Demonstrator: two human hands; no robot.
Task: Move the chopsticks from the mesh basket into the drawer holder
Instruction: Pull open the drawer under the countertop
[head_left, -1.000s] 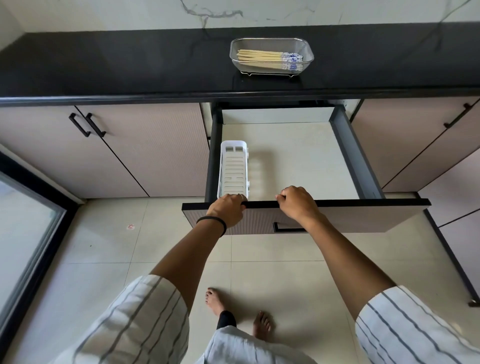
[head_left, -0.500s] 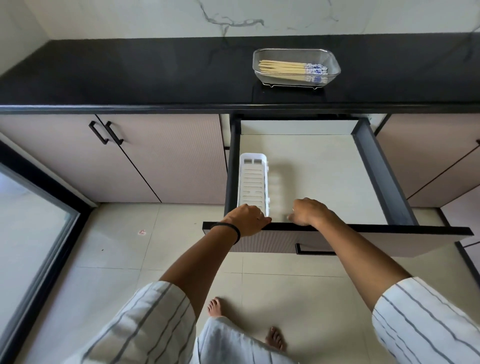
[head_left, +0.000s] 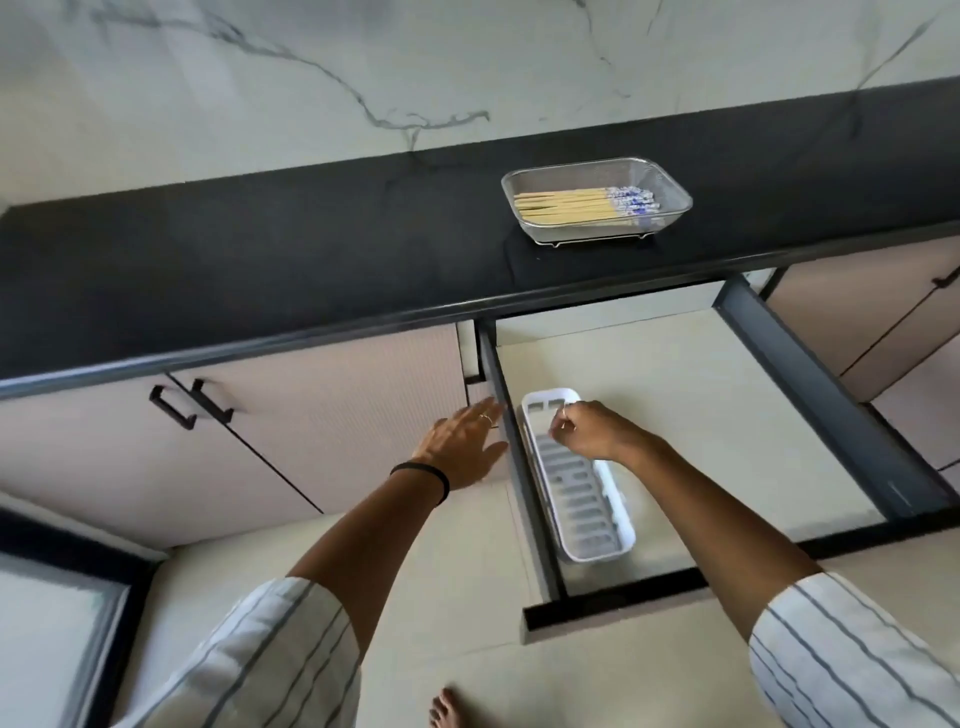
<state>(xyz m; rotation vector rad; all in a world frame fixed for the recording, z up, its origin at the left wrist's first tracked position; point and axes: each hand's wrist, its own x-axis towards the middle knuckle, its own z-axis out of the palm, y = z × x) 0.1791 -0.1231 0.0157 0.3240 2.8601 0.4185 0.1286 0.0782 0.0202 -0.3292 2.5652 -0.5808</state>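
Several wooden chopsticks (head_left: 576, 206) with blue-patterned ends lie in a metal mesh basket (head_left: 670, 193) on the black counter. Below it the drawer (head_left: 810, 395) stands pulled out, with a long white slotted holder (head_left: 587, 509) along its left side. My right hand (head_left: 592, 430) is over the holder's far end, fingers curled at its rim; whether it grips the rim I cannot tell. My left hand (head_left: 465, 440) hovers open, fingers spread, just left of the drawer's left wall, holding nothing.
The black counter (head_left: 260, 260) runs across the view below a marble wall. Beige cabinet doors with black handles (head_left: 189, 405) are left of the drawer. The drawer front (head_left: 623, 605) juts out over the tiled floor. My bare foot (head_left: 449, 712) shows below.
Both hands have left the drawer's front edge. The right hand moved forward onto the holder's far end, the left hand moved forward beside the drawer. The view has tilted and come closer.
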